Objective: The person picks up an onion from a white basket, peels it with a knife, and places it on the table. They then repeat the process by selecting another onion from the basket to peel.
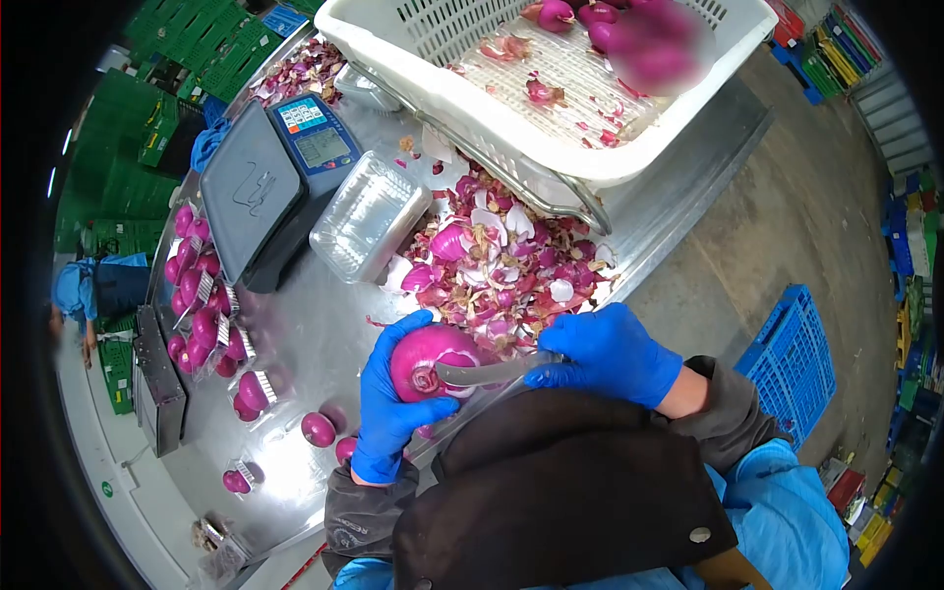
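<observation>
My left hand [393, 403], in a blue glove, is wrapped round a large purple-red onion [425, 352] held over the table's near edge. The onion's root end faces me. In my right hand [612, 356], also gloved in blue, is a knife [492, 373], its handle hidden in my fingers. The blade points left and its tip lies against the onion beside the root end. Just beyond both hands spreads a heap of onion skins [511, 265], purple, white and brown.
A white crate [590, 157] with several onions and skins stands at the back on a metal rack. Left of the skins are a clear plastic tray [369, 216] and a scale [265, 177]. Packed onions [202, 295] line the table's left side. A blue crate [792, 364] sits on the right.
</observation>
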The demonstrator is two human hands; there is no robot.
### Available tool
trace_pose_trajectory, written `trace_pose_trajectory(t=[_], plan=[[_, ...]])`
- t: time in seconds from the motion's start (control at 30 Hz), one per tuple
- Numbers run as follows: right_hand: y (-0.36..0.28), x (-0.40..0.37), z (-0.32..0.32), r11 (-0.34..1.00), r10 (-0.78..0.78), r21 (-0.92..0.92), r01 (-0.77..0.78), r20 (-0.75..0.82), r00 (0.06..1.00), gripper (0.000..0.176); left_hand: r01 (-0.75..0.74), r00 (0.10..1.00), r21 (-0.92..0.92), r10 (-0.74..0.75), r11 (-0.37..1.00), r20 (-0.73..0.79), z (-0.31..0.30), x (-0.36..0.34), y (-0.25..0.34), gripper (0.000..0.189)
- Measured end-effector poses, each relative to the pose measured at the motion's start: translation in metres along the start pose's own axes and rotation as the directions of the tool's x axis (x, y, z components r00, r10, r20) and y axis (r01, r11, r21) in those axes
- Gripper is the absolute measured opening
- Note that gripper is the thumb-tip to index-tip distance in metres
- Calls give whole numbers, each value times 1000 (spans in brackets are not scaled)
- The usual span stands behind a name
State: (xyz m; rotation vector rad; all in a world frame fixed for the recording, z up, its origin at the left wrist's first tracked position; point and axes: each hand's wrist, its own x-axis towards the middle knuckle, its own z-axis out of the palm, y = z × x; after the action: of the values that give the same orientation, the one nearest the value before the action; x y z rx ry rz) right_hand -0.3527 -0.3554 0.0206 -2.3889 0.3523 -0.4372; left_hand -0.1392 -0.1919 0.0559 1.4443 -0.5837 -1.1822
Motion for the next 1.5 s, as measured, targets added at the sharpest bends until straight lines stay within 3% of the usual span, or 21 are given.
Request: trace_pose_trajectory(t=[0.23, 0.33, 0.4, 0.43, 0.5, 0.53, 0.6, 0.63, 0.83, 0.97, 1.03, 1.17, 1.2, 1.23, 1.33, 1.37, 1.43, 1.5], plan=[[2, -1, 5, 998, -10, -65, 7, -52, 999, 35, 39, 996, 24, -41, 999, 85, 1, 0, 3, 90], [4, -7, 15, 993, 78, 96, -71, -69, 995, 33, 10, 996, 67, -15, 998, 83, -1, 1, 0, 90], [8, -8, 23, 757, 363, 592, -277, -30, 931, 32, -15, 996, 102, 5, 995, 92, 3, -5, -4, 90], [11, -7, 21, 757, 365, 591, -279, -29, 930, 32, -41, 994, 138, 27, 990, 103, 5, -8, -7, 90], [17, -4, 15, 532, 622, 668, -520, 108, 776, 33, -7, 997, 103, -1, 995, 74, 1, -10, -21, 91], [12, -6, 18, 527, 628, 671, -521, 106, 771, 33, 27, 998, 73, -31, 997, 54, 0, -10, -23, 91], [3, -5, 23, 932, 271, 247, -265, 13, 963, 29, 59, 998, -12, -59, 998, 7, 3, -6, -20, 92], [-2, -2, 20, 949, 252, 188, -253, 31, 967, 31, 55, 998, -46, -57, 997, -41, 2, -7, -19, 91], [-5, -1, 17, 993, 98, 75, -96, -22, 995, 34, 31, 990, -85, -42, 996, -131, -3, -9, -12, 90], [-6, 0, 14, 993, 104, 50, -103, -11, 995, 34, 15, 990, -50, -22, 999, -140, -1, -8, -11, 90], [-9, -1, 12, 982, 182, 41, -183, 42, 982, 32, 15, 992, -41, -20, 999, -128, 0, -7, -11, 91], [-2, -7, 28, 975, 197, 101, -196, -3, 980, 30, -23, 993, 14, 24, 1000, -112, -2, -7, -14, 92], [1, -8, 34, 807, 398, 477, -349, -2, 917, 33, -57, 993, 53, 62, 997, -101, -2, -7, -16, 92], [3, -10, 37, 486, 568, 771, -411, 79, 819, 38, -55, 993, 53, 60, 997, -101, -1, -11, -20, 92], [3, -7, 27, 600, 498, 647, -471, 160, 853, 33, -22, 997, 47, 26, 999, -79, 2, -18, -25, 91], [-1, -7, 28, 719, 442, 446, -533, 299, 846, 33, -22, 993, 4, 22, 1000, -112, 2, -17, -25, 91], [-4, 2, 24, 790, 400, 403, -462, 233, 887, 32, -22, 990, -93, 8, 995, -141, 7, -13, -17, 90], [-11, 8, 32, 837, 355, 375, -398, 179, 917, 33, -32, 993, -51, 26, 998, -114, 5, -15, -17, 90]])
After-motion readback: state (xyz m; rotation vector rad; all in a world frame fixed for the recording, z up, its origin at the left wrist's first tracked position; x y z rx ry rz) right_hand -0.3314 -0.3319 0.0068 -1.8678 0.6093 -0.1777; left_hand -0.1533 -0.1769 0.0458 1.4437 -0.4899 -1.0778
